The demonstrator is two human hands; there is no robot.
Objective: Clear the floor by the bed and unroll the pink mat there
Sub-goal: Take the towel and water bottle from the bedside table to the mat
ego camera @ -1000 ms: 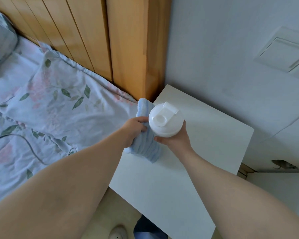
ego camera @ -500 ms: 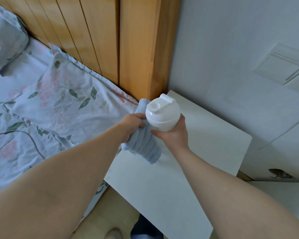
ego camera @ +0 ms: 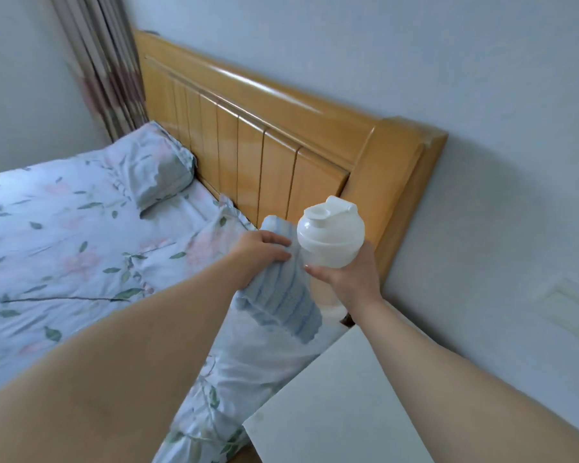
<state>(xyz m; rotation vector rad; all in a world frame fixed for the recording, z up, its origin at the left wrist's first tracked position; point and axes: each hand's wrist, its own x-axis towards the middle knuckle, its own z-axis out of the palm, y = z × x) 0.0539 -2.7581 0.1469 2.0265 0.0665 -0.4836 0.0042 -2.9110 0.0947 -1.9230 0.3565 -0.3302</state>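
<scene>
Slippage is worrying us: we are clutching the bottle [ego camera: 330, 235] low in our right hand [ego camera: 350, 280] and squeezing a towel [ego camera: 281, 304] in our left hand [ego camera: 259, 255] over the bed [ego camera: 81, 248]; either could drop. We are seeing no mat.

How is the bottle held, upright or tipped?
Roughly upright: the bottle sits lid-up in the right hand, leaning only slightly.

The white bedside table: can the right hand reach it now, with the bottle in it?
Probably yes. The right hand, holding the white bottle, hovers just beyond the far corner of the table, and nothing stands between them.
</scene>
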